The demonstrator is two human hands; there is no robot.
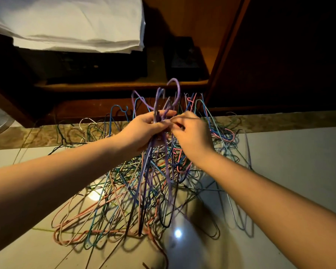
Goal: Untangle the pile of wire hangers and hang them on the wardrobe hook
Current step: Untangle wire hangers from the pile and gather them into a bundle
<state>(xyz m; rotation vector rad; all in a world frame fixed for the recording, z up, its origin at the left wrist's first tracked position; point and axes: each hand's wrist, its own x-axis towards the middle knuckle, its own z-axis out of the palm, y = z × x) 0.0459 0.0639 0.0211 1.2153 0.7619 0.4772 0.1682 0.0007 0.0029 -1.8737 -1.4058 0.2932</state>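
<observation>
A tangled pile of wire hangers [113, 216] in purple, blue, pink, green and black lies spread on the glossy tiled floor. My left hand [144, 131] grips a bunch of purple hangers [176, 90] by their necks, hooks pointing up above the pile. My right hand [192, 136] is right beside it, fingers pinching a thin wire at the same bunch. The lower parts of the held hangers [169, 183] hang down into the pile. No wardrobe hook is in view.
An open dark wooden wardrobe [279, 55] stands straight ahead, its shelf [120, 86] holding folded white cloth [70, 22] and a dark box [182, 57]. A marble threshold [279, 119] runs along the wardrobe base. Bare floor tiles [299, 152] lie to the right.
</observation>
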